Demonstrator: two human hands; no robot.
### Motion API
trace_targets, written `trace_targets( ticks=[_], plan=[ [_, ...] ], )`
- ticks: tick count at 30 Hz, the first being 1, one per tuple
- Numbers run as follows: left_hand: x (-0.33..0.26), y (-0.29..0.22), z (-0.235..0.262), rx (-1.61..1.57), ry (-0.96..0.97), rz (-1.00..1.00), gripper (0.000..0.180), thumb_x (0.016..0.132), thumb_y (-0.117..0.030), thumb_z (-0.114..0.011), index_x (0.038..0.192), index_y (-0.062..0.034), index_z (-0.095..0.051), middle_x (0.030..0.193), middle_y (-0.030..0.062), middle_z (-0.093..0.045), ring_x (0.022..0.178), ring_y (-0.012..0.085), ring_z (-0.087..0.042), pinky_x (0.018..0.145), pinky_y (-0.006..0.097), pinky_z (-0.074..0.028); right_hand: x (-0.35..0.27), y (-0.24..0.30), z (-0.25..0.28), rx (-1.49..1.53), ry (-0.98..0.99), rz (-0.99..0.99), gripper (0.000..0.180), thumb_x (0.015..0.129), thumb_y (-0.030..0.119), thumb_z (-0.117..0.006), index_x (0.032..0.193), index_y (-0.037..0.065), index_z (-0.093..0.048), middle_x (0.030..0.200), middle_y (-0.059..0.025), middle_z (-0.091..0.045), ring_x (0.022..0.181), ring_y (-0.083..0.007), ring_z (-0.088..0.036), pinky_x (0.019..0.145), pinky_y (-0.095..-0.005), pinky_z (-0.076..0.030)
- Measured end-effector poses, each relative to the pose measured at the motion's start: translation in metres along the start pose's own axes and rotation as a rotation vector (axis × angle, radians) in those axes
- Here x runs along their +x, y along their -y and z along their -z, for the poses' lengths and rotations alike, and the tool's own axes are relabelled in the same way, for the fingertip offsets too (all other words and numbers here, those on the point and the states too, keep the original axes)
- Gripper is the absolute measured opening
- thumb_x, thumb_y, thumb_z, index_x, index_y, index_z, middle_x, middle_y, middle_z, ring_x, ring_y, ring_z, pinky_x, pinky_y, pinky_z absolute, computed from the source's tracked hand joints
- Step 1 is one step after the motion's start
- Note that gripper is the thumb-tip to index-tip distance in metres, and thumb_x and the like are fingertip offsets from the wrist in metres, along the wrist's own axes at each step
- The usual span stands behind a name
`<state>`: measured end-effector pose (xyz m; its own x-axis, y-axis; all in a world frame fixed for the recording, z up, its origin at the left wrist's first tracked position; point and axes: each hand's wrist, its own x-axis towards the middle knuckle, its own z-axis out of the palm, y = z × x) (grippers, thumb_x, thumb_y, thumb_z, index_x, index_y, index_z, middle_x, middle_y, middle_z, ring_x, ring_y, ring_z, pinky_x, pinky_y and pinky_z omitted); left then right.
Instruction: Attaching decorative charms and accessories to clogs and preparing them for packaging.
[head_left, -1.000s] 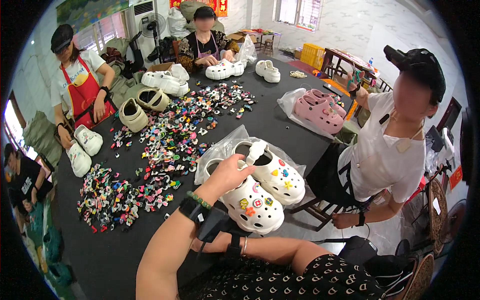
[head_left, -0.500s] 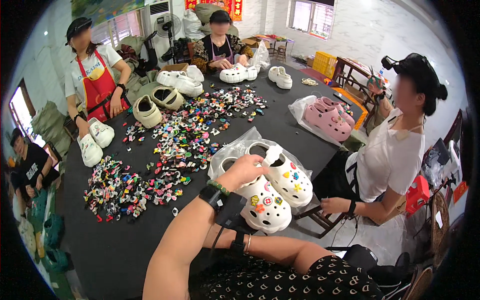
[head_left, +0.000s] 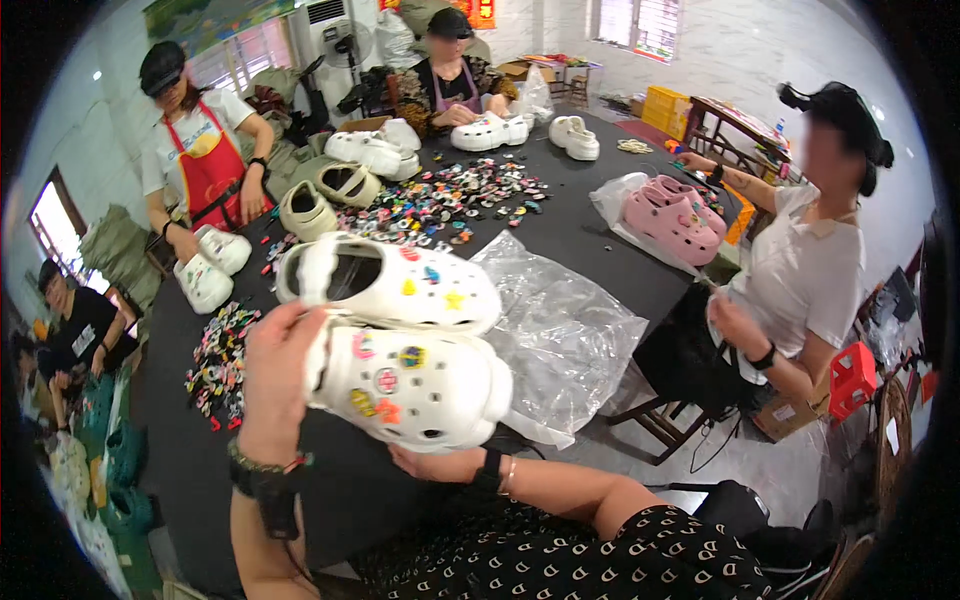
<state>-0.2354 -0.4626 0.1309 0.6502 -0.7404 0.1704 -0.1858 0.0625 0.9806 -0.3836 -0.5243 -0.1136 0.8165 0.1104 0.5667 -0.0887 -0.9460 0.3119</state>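
- The left hand (head_left: 278, 365), left of centre, gripped two white clogs (head_left: 445, 362) by the heels, mid-frame.
- The right hand (head_left: 438, 465), lower centre, was just below them; its grip could not be told.
- A clear bag (head_left: 560, 335) lay right of centre.

We cannot see all of the right hand (head_left: 440, 466) or the charm pile (head_left: 462, 195): the white clogs (head_left: 452, 372) cover parts.
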Motion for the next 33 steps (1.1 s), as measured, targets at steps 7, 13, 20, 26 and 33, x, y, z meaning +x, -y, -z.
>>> trace_targets(
  ticks=[7, 13, 20, 26, 33],
  plan=[
    [-0.076, 0.021, 0.136, -0.028, -0.414, 0.112, 0.016, 0.094, -0.013, -0.061, 0.102, 0.0, -0.066, 0.07, 0.0001, -0.061, 0.055, 0.0064, -0.055, 0.049, 0.022, -0.042, 0.024, -0.07, 0.119, 0.528, 0.248, -0.42, 0.062, 0.07, 0.013, -0.075, 0.127, 0.007, -0.053, 0.139, -0.0174, -0.044, 0.13, -0.0436, -0.039, 0.106, -0.0529, -0.033],
    [-0.131, 0.064, 0.196, -0.131, -0.635, 0.271, 0.016, 0.096, -0.02, -0.059, 0.1, -0.0048, -0.063, 0.068, -0.0002, -0.06, 0.053, 0.0084, -0.056, 0.044, 0.021, -0.041, -0.031, -0.129, 0.123, 0.254, 0.423, -0.788, 0.085, 0.069, 0.021, -0.082, 0.141, 0.003, -0.04, 0.144, -0.0264, -0.038, 0.131, -0.0464, -0.037, 0.108, -0.0501, -0.034],
    [-0.165, 0.085, 0.196, -0.302, -0.619, 0.332, 0.026, 0.095, -0.015, -0.058, 0.117, 0.0003, -0.057, 0.087, 0.0111, -0.065, 0.059, 0.021, -0.066, 0.053, 0.029, -0.053, -0.063, -0.167, 0.094, 0.411, 0.444, -0.816, 0.055, 0.072, 0.013, -0.075, 0.122, 0.001, -0.055, 0.107, -0.0238, -0.061, 0.093, -0.0408, -0.059, 0.081, -0.0463, -0.048],
    [-0.187, 0.075, 0.209, -0.265, -0.63, 0.356, 0.048, 0.094, -0.012, -0.059, 0.137, 0.0003, -0.042, 0.097, 0.0123, -0.065, 0.077, 0.0205, -0.068, 0.062, 0.033, -0.055, -0.05, -0.203, 0.103, 0.079, 0.1, -0.611, 0.021, 0.09, 0.004, -0.056, 0.11, 0.004, -0.063, 0.105, -0.0173, -0.064, 0.093, -0.0388, -0.062, 0.081, -0.0441, -0.049],
    [-0.204, 0.052, 0.189, 0.375, -0.672, -0.09, 0.047, 0.091, -0.002, -0.061, 0.136, -0.0006, -0.046, 0.121, 0.0119, -0.054, 0.099, 0.0167, -0.062, 0.076, 0.025, -0.05, 0.099, -0.135, 0.154, 0.404, -0.318, -0.44, 0.037, 0.075, -0.014, -0.054, 0.104, 0.003, -0.069, 0.094, -0.0126, -0.062, 0.085, -0.0241, -0.063, 0.073, -0.0305, -0.049]
  ],
)
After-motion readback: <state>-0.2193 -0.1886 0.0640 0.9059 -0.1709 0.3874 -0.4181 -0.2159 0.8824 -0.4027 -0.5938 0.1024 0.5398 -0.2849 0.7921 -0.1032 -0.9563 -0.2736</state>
